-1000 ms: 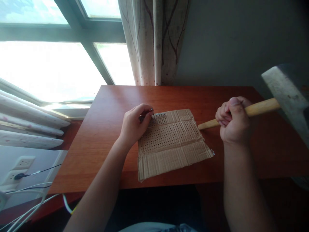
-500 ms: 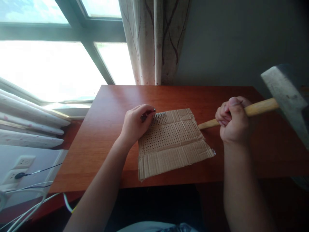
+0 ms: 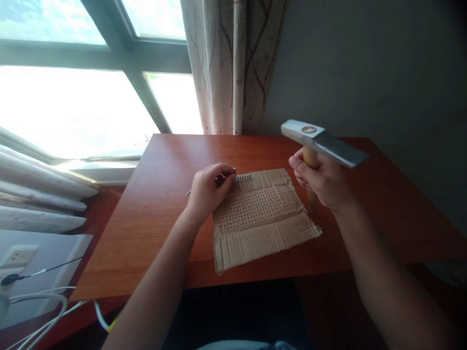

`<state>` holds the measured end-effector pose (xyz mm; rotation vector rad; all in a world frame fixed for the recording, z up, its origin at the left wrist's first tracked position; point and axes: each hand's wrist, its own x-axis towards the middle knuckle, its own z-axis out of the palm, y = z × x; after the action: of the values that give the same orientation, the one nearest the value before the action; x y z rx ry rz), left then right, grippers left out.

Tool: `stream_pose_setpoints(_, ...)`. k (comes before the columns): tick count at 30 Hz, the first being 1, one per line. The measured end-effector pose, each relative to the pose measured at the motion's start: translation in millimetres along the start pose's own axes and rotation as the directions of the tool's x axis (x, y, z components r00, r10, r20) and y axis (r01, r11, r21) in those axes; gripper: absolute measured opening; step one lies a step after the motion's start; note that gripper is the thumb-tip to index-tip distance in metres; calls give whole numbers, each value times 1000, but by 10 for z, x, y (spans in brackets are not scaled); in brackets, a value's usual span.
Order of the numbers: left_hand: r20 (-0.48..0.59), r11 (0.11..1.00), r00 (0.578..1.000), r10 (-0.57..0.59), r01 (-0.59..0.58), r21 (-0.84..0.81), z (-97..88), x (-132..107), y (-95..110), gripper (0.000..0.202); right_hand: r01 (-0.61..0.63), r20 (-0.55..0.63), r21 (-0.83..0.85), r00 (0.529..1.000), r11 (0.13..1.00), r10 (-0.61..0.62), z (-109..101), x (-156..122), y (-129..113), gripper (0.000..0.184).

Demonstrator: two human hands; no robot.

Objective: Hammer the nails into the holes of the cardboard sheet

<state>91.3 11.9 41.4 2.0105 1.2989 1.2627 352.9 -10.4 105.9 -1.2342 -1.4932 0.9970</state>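
My right hand (image 3: pixel 323 180) is wrapped round the wooden handle of a hammer (image 3: pixel 309 131). Its steel head is raised above the right side of the table, with the handle pointing down. On the far left part of a piece of cardboard (image 3: pixel 270 238), my left hand (image 3: pixel 211 187) is closed in a pinch on a small nail, whose metal head (image 3: pixel 234 170) shows at the fingertips. Beside those fingers, a short row of similar metal heads (image 3: pixel 245 175) runs along the cardboard's far edge. Rows of small holes cover much of the cardboard. A thin metal tip (image 3: pixel 188 193) pokes out left of the hand.
The cardboard lies on a reddish-brown wooden table (image 3: pixel 146 233). Beyond it hang a curtain (image 3: pixel 215 68) and a grey wall. A window is at the left, with a wall socket (image 3: pixel 19 255) and white cables (image 3: pixel 54 304) below it.
My right hand has brought the hammer left and turned it from lying sideways to upright, closer to the cardboard. My left hand keeps its pinch in almost the same place.
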Motion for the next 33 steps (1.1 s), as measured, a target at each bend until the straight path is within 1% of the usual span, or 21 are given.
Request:
stream_pose_setpoints(2,5,1000,1000,1,-1,-27,4,1,-1,9,-11,115,-79,993,997,20,16,-6,-80,33)
stream_pose_setpoints(4,1,999,1000,1,-1,-53,10,0,4,8,48,178,-233,984,971,-6,38,6,-170,31)
stream_pose_setpoints(5,-3,998,1000,0,0,-65,14,0,7,7,99,198,-326,980,940,-35,54,20,-215,30)
stream_pose_setpoints(7,-9,997,1000,-6,5,-83,21,-2,13,6,205,239,-490,966,847,-95,93,58,-303,31)
stream_pose_setpoints(9,-11,996,1000,-13,12,-93,26,-3,14,6,266,277,-590,953,763,-118,134,97,-383,36)
stream_pose_setpoints(10,-13,996,1000,-16,14,-93,28,-3,13,6,278,289,-619,950,734,-116,151,114,-421,38)
stream_pose_setpoints(14,-14,997,1000,-10,8,-77,23,-3,9,6,280,286,-691,953,666,-103,200,148,-549,39)
stream_pose_setpoints(16,-15,998,1000,-5,4,-67,18,-3,9,6,282,276,-708,954,647,-115,226,152,-580,38)
stream_pose_setpoints(18,-16,998,1000,-4,3,-60,14,-4,11,6,285,285,-708,952,647,-109,262,157,-575,37)
stream_pose_setpoints(21,-14,999,1000,-7,6,-52,10,-8,12,6,277,316,-711,947,647,-59,317,173,-522,36)
stream_pose_setpoints(24,-12,998,1000,-15,15,-55,8,-12,14,7,262,315,-739,949,620,-26,337,190,-496,35)
stream_pose_setpoints(26,-13,999,1000,-15,14,-51,6,-13,18,7,257,309,-758,951,600,-17,326,192,-519,35)
stream_pose_setpoints(31,-10,1000,1000,5,-6,-28,1,-7,32,8,268,294,-734,954,624,-63,296,155,-601,37)
stream_pose_setpoints(33,-7,1000,1000,15,-15,-22,-1,-4,32,8,273,292,-747,954,606,-69,303,139,-597,36)
